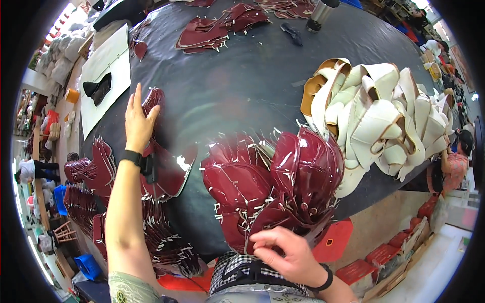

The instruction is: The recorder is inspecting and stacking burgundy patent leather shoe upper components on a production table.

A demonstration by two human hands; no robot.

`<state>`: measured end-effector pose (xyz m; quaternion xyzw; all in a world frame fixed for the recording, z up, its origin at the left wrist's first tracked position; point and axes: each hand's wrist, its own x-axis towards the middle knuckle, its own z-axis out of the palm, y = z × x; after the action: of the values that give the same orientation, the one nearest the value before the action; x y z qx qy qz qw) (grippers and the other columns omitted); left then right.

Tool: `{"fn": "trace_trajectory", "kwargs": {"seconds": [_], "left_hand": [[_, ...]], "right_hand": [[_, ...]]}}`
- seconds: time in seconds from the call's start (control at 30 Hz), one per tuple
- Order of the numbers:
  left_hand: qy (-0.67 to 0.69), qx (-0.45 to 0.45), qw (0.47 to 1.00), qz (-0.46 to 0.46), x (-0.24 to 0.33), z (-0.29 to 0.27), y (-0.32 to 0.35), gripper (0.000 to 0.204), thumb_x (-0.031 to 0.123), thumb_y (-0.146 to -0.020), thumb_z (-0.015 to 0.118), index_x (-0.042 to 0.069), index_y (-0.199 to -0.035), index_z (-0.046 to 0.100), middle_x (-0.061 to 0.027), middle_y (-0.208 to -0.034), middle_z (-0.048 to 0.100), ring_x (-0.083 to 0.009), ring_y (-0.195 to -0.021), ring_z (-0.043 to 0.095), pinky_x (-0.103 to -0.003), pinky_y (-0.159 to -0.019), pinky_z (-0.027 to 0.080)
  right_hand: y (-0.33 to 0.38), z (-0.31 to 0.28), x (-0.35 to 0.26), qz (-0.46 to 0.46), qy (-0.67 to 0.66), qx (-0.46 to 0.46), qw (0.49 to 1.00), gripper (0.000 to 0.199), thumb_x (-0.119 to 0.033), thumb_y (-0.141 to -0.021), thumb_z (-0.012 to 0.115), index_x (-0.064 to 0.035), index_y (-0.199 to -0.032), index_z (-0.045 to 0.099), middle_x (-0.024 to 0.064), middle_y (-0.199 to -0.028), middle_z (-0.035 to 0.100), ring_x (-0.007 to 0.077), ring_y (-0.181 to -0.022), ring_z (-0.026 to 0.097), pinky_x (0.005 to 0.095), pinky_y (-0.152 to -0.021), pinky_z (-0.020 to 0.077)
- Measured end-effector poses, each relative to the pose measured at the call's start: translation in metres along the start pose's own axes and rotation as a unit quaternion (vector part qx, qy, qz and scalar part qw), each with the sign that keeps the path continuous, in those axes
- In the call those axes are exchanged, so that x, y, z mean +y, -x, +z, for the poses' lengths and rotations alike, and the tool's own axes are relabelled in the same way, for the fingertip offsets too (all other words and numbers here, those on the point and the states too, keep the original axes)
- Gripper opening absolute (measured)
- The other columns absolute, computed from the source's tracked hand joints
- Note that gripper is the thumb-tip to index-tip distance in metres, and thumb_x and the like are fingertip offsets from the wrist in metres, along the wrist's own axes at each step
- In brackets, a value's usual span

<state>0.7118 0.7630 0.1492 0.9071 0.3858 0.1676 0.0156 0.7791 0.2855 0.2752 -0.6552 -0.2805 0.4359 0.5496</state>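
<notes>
My left hand [140, 121] is stretched out with its fingers apart, palm down over a glossy maroon leather piece [166, 169] on the dark table. Part of that piece is hidden under my hand and wrist. At the table's near edge my right hand [288, 252] is curled, thumb and fingertips close together. It is beside the lower edge of a heap of maroon shoe-upper-like pieces [237, 177] with white thread ends. Whatever its fingers hold, if anything, is hidden. Left of my left forearm lie stacked maroon pieces [83, 202], and more fan out below it [166, 242].
A big pile of white leather pieces [379, 116] lies to the right on the dark table [227, 86]. Further maroon pieces [222, 28], a dark tool [292, 34] and a tumbler [321, 15] are at the far side. A white board [108, 76] lies left. Red boxes [356, 272] stand on the floor.
</notes>
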Motion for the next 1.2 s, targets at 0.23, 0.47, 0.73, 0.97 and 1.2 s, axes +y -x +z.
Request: {"fn": "trace_trajectory", "kwargs": {"seconds": [0.23,0.47,0.73,0.97,1.2], "left_hand": [[0.458,-0.274,0.844,0.057,0.217,-0.117,0.103,0.032,0.021,-0.101,0.074,0.0,-0.125,0.073,-0.0045,-0.1,0.075,-0.0118,-0.093,0.069,-0.029,-0.085,0.056],[0.443,-0.324,0.835,0.034,0.263,-0.089,0.14,0.092,0.033,-0.088,0.087,0.007,-0.163,0.04,-0.0163,-0.135,0.064,-0.0196,-0.115,0.064,-0.034,-0.099,0.054],[0.448,-0.11,0.884,0.08,0.261,-0.169,0.183,0.109,0.019,-0.071,0.095,0.007,-0.163,0.039,-0.0212,-0.145,0.05,-0.0342,-0.136,0.051,-0.045,-0.112,0.047],[0.662,-0.145,0.734,-0.048,0.247,-0.226,0.244,0.098,0.014,-0.074,0.096,0.005,-0.158,0.046,-0.0097,-0.144,0.056,-0.021,-0.127,0.058,-0.04,-0.113,0.047],[0.84,-0.352,0.398,-0.112,0.22,-0.235,0.269,0.12,0.018,-0.065,0.103,0.002,-0.162,0.035,-0.0245,-0.152,0.056,-0.0344,-0.136,0.06,-0.049,-0.116,0.048]], "right_hand": [[0.004,-0.048,0.005,-0.046,0.087,0.282,0.954,0.025,0.0,-0.098,0.072,-0.0018,-0.123,0.069,0.0045,-0.095,0.07,0.0092,-0.078,0.064,0.0244,-0.071,0.0524],[-0.006,-0.056,0.01,-0.057,0.041,0.224,0.972,0.038,-0.003,-0.097,0.073,0.0007,-0.133,0.063,0.0152,-0.121,0.07,0.0202,-0.103,0.072,0.0336,-0.093,0.0587],[0.012,-0.051,-0.019,-0.065,-0.003,0.16,0.985,0.04,-0.014,-0.101,0.074,0.0018,-0.136,0.063,0.0127,-0.115,0.072,0.0146,-0.096,0.068,0.0298,-0.087,0.0559],[0.043,-0.031,-0.045,-0.055,-0.254,0.013,0.965,0.021,-0.007,-0.109,0.061,0.0016,-0.127,0.063,-0.0016,-0.109,0.065,0.0065,-0.097,0.059,0.0276,-0.085,0.0516],[0.075,-0.048,-0.025,0.004,-0.313,-0.216,0.925,0.034,-0.007,-0.108,0.064,0.0038,-0.139,0.058,0.0034,-0.125,0.068,0.0094,-0.114,0.062,0.0265,-0.1,0.0501]]}}
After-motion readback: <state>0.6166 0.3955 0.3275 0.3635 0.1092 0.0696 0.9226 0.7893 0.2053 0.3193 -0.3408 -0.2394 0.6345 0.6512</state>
